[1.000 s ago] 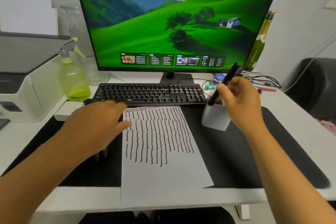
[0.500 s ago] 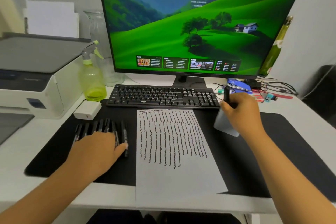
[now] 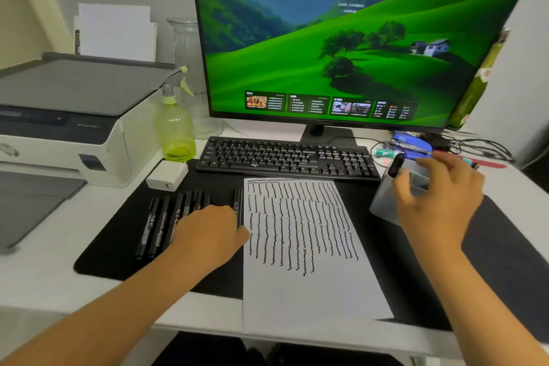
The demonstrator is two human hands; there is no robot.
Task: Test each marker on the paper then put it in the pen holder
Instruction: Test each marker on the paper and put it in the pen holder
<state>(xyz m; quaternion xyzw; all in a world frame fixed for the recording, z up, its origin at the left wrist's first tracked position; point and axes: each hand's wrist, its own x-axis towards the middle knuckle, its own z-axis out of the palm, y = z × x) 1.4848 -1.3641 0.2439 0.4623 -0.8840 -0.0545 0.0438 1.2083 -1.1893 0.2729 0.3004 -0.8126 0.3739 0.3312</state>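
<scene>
Markers (image 3: pixel 166 223) lie in a row on the black desk mat (image 3: pixel 490 246), just left of the paper (image 3: pixel 297 291); each has a slim black barrel with pale printed lettering, and all point roughly toward the keyboard (image 3: pixel 285 157). One further marker (image 3: pixel 396 166) stands in the pen holder (image 3: pixel 383 202), only its black end visible above the rim.

Table (image 3: pixel 44 282): white, carrying the mat, keyboard, monitor (image 3: pixel 341 38) and printer (image 3: pixel 59 116).

Paper: white sheet, lengthwise toward the person, near edge overhanging the mat. Its upper half bears many parallel wavy black lines.

Pen holder: pale grey box on the mat, right of the paper, just in front of the keyboard's right end, partly hidden by the right hand.

Left hand (image 3: pixel 208 232): palm down on the near ends of the markers, fingers curled over them; whether its grip has closed on one cannot be told.

Right hand (image 3: pixel 439 196): over the pen holder, motion-blurred, fingers spread, grip on nothing; fingertips near the standing marker.
</scene>
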